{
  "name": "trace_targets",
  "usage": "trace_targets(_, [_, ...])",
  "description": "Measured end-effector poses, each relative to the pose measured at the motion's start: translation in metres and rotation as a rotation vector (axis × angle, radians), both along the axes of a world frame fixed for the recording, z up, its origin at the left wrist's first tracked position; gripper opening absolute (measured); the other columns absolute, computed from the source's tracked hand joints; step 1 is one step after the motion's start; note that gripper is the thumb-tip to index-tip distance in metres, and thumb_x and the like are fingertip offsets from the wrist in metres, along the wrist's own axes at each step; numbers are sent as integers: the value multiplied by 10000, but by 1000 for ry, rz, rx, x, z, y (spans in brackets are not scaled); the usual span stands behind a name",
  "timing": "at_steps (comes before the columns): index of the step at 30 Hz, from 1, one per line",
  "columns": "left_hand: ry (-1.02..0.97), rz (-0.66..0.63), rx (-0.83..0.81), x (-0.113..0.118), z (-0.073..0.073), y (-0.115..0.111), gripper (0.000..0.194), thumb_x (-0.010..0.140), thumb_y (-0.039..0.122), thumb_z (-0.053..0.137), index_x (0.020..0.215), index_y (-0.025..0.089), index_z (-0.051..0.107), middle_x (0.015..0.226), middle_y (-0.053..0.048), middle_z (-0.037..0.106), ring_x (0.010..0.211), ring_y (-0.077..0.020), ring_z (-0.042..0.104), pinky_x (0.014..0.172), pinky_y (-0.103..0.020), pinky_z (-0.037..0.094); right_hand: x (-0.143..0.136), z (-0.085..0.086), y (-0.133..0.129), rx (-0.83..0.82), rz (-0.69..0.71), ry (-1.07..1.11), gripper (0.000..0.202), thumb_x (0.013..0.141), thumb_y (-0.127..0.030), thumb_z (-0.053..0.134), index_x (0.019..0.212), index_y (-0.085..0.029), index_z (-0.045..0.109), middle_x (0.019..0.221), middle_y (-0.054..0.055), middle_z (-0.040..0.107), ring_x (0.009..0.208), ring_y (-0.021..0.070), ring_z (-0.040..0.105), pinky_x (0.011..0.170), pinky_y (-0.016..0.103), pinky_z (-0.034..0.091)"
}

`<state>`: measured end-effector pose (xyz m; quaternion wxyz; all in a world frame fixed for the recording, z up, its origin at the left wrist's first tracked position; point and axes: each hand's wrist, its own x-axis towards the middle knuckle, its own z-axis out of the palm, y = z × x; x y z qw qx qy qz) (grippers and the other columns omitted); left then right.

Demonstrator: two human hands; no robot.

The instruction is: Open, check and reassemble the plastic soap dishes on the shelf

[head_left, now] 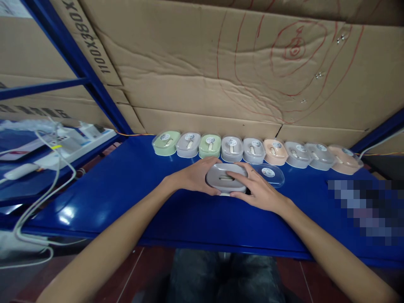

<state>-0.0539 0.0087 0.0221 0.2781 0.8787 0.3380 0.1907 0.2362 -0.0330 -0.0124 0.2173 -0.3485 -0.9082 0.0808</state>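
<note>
My left hand (199,176) is closed around the left side of a small grey oval plastic box (217,171), its thumb low at the front edge. My right hand (263,191) grips the box's right side, with one finger lying across the top by a slotted recess and the thumb at the near edge. A whitish strip shows beneath the box's front; what it belongs to is unclear. Just behind my right hand, a clear oval lid (274,179) with a round label (268,172) lies on the blue table (132,202).
Along the cardboard wall (176,67) stands a row of several similar boxes in green (166,147), grey (187,150) and peach (275,158), with clear lids. A power strip with white cables (75,147) is at left. A blurred-out patch (366,210) covers the right side.
</note>
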Motion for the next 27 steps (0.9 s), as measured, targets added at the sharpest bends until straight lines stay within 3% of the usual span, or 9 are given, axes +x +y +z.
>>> trace_targets(20, [28, -5, -27, 0, -2, -1, 815, 692, 615, 957, 1357, 265, 643, 1349, -112, 678, 1303, -401, 638, 1120, -583, 504, 5, 5, 1, -16, -12, -42, 606, 1048, -588, 696, 1567, -283, 624, 1633, 171, 479, 1311, 365, 665, 1095, 574, 612])
trace_targets(27, [7, -34, 0, -1, -8, 2, 818, 702, 647, 953, 1367, 283, 646, 1393, -118, 678, 1325, -402, 631, 1128, -569, 502, 4, 4, 1, -33, -10, -38, 624, 1028, -598, 718, 1548, -266, 625, 1583, 176, 514, 1203, 339, 700, 1035, 551, 631])
